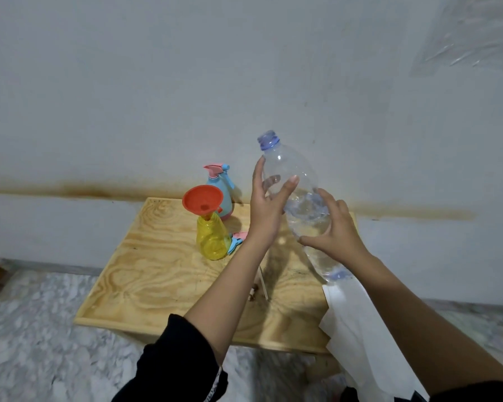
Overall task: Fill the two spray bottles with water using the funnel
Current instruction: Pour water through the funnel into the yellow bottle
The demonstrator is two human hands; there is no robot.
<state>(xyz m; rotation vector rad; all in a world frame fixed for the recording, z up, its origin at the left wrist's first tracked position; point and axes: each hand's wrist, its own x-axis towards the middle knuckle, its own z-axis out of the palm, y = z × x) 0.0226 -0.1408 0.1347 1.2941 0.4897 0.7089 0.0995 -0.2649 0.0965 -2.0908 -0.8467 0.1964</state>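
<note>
Above the far right part of the light plywood desk (157,274), we hold a large clear plastic water bottle (291,172) with both hands, its uncapped bluish neck tilted up and away from us and its base low near our right forearm. A little water sits in its lower half. Our left hand (266,210) wraps the upper shoulder of the bottle, fingers (291,184) curled around it with the thumb on the near side. Our right hand (336,227) grips the middle, fingers spread across the wall. To the left, the yellow translucent spray bottle (212,239) stands open on the desk with the orange plastic funnel (203,200) seated in its neck. A pink and blue trigger head (237,240) lies on the desk, touching its right side. Behind it stands the blue and pink spray bottle (222,192), trigger head on. White paper (360,323) overhangs the desk's right corner.
</note>
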